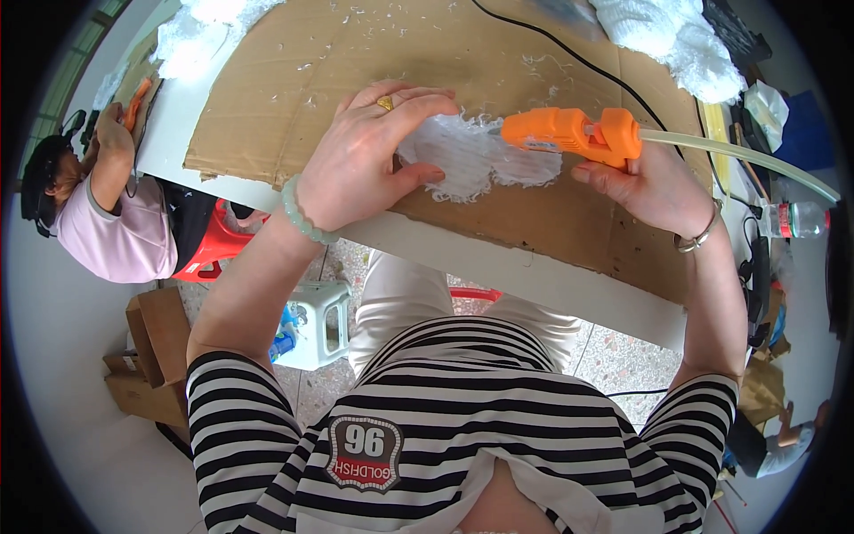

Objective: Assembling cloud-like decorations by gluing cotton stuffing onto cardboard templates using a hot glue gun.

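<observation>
A white, shaggy fabric piece (480, 165) with frayed edges lies on a brown cardboard sheet (356, 53) over the white table. My left hand (365, 151) is closed on its left side, with the thumb at the near edge and the fingers over the far edge. In my right hand (648, 187) is an orange glue gun (553, 131), its nozzle pointing left at the middle of the fabric. I cannot tell whether the nozzle touches it. A long, translucent glue stick (738, 147) runs out of the gun's back to the right.
White fluffy bundles (667, 40) lie at the far corners, and a black cable (614, 76) crosses the cardboard. A clear bottle (796, 220) lies at the right. A person (116, 222) sits at the left; cardboard boxes (156, 343) and a pale stool (311, 334) stand below.
</observation>
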`<state>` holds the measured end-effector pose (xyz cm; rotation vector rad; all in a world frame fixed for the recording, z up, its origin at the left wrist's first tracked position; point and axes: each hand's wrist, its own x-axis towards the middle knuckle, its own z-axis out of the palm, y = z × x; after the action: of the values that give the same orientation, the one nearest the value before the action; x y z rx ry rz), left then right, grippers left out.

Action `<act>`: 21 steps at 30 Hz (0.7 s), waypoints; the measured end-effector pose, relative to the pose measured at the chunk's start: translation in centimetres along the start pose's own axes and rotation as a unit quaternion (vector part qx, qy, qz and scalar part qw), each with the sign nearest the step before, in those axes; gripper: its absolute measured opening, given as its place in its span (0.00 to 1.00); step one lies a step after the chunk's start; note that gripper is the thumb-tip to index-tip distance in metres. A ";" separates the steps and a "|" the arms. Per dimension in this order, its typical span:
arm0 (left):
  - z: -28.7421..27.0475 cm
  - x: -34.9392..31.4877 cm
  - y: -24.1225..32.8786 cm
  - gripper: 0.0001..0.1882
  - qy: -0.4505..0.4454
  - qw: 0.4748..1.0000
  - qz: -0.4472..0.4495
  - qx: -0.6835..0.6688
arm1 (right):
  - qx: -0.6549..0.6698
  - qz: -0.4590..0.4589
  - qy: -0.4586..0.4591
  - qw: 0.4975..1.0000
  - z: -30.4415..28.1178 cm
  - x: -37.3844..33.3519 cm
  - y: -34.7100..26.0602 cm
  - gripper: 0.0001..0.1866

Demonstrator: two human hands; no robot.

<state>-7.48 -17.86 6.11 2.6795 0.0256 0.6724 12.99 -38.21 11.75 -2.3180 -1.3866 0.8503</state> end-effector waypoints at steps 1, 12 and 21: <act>0.1 0.1 0.2 0.31 -0.001 1.000 0.010 0.008 | -0.013 0.011 -0.005 1.000 -0.1 0.0 0.0 0.14; 1.9 1.8 0.8 0.25 0.013 1.000 0.020 -0.016 | -0.003 -0.018 -0.006 1.000 -0.3 -0.1 -0.5 0.14; 2.2 1.8 0.7 0.24 0.017 1.000 0.010 0.019 | -0.002 -0.012 0.018 1.000 -0.9 -0.6 -0.3 0.15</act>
<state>-4.94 -19.10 5.41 2.7066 0.0208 0.7319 13.19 -38.56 12.82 -2.3031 -1.4012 0.7957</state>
